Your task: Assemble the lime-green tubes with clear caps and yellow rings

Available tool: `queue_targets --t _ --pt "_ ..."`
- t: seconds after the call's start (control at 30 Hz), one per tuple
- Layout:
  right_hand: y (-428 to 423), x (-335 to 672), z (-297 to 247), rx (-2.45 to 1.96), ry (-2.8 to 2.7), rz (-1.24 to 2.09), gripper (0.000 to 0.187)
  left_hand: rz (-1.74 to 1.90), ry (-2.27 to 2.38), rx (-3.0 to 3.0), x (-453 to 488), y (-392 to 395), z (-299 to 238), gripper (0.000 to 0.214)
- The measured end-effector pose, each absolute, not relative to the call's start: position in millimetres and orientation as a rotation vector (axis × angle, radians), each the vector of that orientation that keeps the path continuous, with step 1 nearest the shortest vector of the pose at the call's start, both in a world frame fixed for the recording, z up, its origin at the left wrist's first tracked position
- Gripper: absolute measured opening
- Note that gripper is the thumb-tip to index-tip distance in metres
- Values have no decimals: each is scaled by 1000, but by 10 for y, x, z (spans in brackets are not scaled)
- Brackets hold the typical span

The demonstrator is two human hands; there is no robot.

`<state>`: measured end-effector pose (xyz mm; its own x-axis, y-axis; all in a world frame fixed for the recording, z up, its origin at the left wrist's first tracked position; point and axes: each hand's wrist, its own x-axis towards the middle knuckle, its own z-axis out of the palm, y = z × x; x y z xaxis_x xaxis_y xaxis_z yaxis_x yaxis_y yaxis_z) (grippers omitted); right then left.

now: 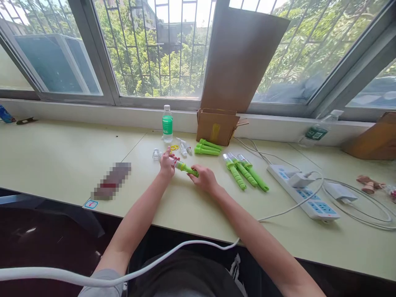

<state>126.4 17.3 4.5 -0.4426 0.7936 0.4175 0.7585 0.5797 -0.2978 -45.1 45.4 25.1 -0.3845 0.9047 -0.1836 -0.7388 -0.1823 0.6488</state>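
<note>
Between my two hands is a green tube-shaped piece with a clear end, held just above the table. My left hand is closed around its clear end. The fingers of my right hand pinch the green end. Beyond my left hand lie several clear plastic parts and yellow rings. Some green tubes without clear ends rest in front of the cardboard box. To the right lie 3 green pieces with clear ends, side by side.
A water bottle and a cardboard box stand at the back. On the right are a white power strip, a charger and looping cables. A blurred flat object lies left. A white cable crosses my lap.
</note>
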Motion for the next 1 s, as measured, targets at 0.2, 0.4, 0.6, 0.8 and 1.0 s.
queue_targets --t 0.2,0.4,0.6,0.8,1.0 --pt "75 1165 100 -1190 -2316 269 19 1799 756 206 -540 485 245 38" --pt "39 1115 158 -1140 -2195 645 28 1799 760 176 -562 453 285 40" --pt "53 1122 193 -1136 -1966 1388 38 1750 728 184 -558 418 345 42" --pt "32 1107 159 -1271 -2193 654 36 1774 691 174 -589 421 360 42" --pt "-49 1032 130 -1379 -2366 125 30 1758 667 171 -626 410 375 36"
